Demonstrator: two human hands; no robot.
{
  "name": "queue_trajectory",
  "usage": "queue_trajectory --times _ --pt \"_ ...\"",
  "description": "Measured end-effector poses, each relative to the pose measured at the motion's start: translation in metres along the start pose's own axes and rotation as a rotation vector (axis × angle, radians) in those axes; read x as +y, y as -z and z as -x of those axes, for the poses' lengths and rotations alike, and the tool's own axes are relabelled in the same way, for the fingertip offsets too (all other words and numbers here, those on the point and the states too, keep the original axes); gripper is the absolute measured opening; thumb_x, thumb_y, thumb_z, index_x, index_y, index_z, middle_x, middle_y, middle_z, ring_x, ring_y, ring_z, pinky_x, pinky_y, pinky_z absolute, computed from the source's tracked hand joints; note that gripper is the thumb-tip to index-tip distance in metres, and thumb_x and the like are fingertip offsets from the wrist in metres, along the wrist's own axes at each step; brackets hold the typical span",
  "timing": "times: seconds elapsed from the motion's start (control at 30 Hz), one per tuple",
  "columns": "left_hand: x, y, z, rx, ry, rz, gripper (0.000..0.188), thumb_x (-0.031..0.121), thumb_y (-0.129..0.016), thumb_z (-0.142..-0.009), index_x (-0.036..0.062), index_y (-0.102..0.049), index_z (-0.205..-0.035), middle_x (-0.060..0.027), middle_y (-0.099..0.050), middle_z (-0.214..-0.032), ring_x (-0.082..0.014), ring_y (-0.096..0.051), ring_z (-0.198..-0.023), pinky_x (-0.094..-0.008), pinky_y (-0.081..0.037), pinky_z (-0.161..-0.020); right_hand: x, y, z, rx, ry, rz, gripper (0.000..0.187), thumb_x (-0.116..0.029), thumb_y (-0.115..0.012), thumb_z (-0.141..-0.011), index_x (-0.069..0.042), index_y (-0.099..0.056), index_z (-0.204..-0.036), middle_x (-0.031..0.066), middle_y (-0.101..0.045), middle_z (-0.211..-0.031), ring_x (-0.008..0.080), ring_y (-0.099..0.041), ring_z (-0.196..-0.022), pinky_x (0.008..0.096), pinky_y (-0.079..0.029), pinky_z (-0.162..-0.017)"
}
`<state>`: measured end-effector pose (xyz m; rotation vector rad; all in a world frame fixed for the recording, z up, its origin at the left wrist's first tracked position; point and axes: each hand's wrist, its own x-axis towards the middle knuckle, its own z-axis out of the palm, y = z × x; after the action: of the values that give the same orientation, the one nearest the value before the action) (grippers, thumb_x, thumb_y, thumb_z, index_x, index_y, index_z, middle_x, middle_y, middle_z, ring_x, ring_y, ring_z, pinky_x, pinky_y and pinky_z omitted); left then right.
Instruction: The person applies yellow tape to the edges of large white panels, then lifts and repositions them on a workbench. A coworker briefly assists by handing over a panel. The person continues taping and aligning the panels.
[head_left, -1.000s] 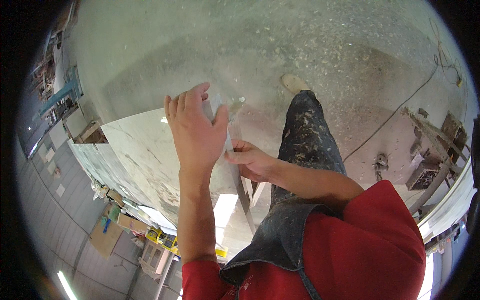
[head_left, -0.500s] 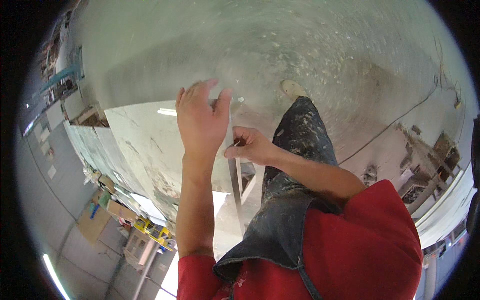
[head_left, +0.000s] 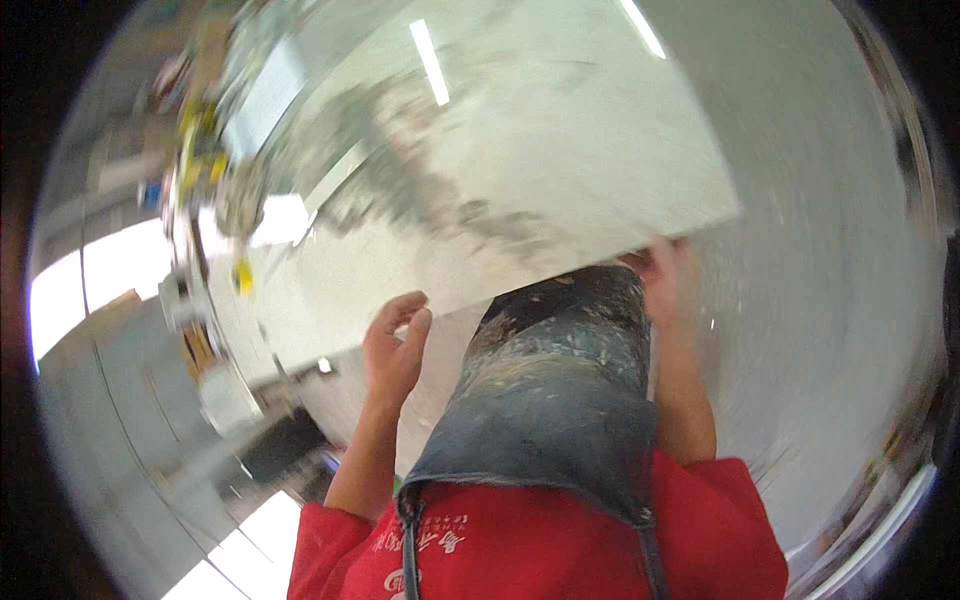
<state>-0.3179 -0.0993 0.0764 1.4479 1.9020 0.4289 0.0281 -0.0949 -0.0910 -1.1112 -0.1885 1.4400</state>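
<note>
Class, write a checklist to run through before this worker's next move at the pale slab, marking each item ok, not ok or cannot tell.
1. Right hand at the near edge of the pale slab: ok.
2. Right hand's grip firm: cannot tell; too blurred.
3. Left hand free: ok; open, nothing visible in it.
4. Left hand touching the slab: cannot tell from this angle.
5. Hands protected: not ok; both are bare.
6. Apron worn: ok.
</note>
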Motion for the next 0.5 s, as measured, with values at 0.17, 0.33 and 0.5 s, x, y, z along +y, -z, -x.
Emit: queue_trajectory --times 0.17,0.33,0.5 --pt "-0.157 0.020 0.101 0.212 0.672 0.936 0.046 0.023 -0.062 -0.099 -0.0067 -0.056 -0.133 -0.0181 -0.066 -0.123 -0.0290 -0.065 -0.109 -0.0406 -0.052 -0.095 -0.012 0.002 0.010 0.036 0.013 0.051 0.043 -0.024 -0.055 -0.104 -0.006 -0.047 -0.142 0.0136 -0.060 -0.137 0.0290 -0.063 -0.118 0.0485 -0.053 -0.099" --pt "-0.253 0.024 0.117 0.383 0.596 1.596 0.065 0.026 -0.056 -0.103 -0.0059 -0.030 -0.154 -0.0234 -0.043 -0.151 -0.0394 -0.052 -0.130 -0.0489 -0.047 -0.108 -0.021 0.011 -0.004 0.139 -0.058 -0.030 0.040 -0.027 -0.049 -0.107 -0.004 -0.053 -0.139 0.0164 -0.059 -0.140 0.0327 -0.056 -0.128 0.0523 -0.045 -0.109" --pt "-0.278 0.024 0.071 0.269 0.378 1.850 0.059 0.026 -0.057 -0.103 -0.0063 -0.035 -0.148 -0.0233 -0.045 -0.147 -0.0414 -0.049 -0.134 -0.0505 -0.049 -0.107 -0.041 0.027 -0.025 0.159 -0.076 -0.036 0.040 -0.029 -0.043 -0.109 0.000 -0.055 -0.135 0.0188 -0.061 -0.134 0.0345 -0.056 -0.127 0.0535 -0.045 -0.111"
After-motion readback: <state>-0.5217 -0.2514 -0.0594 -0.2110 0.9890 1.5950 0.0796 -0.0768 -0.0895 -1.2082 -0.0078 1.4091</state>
